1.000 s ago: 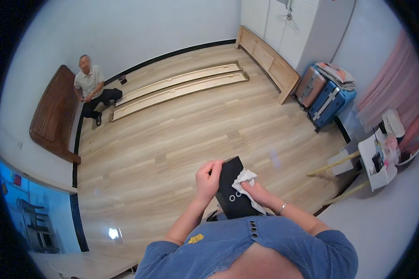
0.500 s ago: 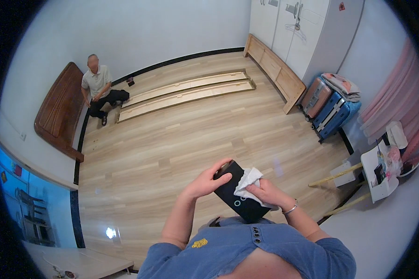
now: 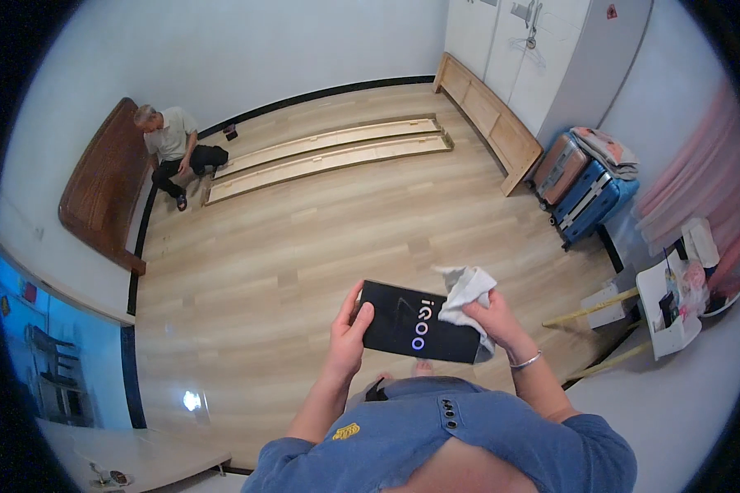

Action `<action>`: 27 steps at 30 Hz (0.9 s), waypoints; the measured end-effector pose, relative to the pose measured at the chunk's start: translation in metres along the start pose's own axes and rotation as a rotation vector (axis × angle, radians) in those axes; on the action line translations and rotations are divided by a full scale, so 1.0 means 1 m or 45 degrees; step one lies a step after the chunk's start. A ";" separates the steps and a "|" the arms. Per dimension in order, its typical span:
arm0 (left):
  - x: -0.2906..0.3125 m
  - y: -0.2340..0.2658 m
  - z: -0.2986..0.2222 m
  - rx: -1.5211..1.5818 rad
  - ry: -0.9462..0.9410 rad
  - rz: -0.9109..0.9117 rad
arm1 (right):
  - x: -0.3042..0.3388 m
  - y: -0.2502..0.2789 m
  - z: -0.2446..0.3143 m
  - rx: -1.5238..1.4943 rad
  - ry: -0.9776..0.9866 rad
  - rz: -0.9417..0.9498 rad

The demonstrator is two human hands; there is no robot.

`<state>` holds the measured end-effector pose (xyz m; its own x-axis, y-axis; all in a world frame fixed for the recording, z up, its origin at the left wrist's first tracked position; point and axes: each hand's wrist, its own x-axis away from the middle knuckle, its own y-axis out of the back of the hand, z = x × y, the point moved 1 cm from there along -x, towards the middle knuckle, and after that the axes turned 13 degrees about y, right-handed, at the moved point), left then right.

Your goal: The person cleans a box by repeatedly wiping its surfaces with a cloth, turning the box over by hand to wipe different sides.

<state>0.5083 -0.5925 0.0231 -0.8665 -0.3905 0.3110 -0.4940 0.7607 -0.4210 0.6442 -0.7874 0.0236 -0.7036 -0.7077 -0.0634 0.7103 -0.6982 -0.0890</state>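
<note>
Left hand grips a box; black, flat, oblong, pale-lettered.

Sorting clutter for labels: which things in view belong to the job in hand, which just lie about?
In use:
- black box, in left hand
- white cloth, in right hand

Lying about:
- blue suitcase
- long pale boards
- pale wooden panel
- dark headboard

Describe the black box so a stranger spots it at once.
Against the pale wooden floor, find the blue shirt. Between its wearer's left hand and right hand is the black box: rectangular with shiny lettering, unlike the crumpled white cloth at its right end.
</note>
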 end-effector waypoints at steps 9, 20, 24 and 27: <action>-0.013 0.003 0.013 -0.960 -0.410 -0.483 | -0.025 0.004 -0.013 -0.181 0.081 -0.252; -0.013 -0.017 -0.008 -1.933 -0.604 -0.236 | -0.035 -0.003 -0.027 -0.077 -0.055 -0.209; -0.018 0.000 -0.011 -1.850 -0.564 -0.103 | -0.037 -0.006 -0.023 -0.082 -0.087 -0.099; -0.017 0.008 -0.011 -1.736 -0.293 -0.018 | -0.039 -0.006 -0.022 -0.053 -0.094 0.019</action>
<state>0.5201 -0.5743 0.0240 -0.9203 -0.3768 0.1056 -0.1580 0.6047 0.7807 0.6672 -0.7535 0.0043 -0.6887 -0.7250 0.0083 0.7182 -0.6836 -0.1301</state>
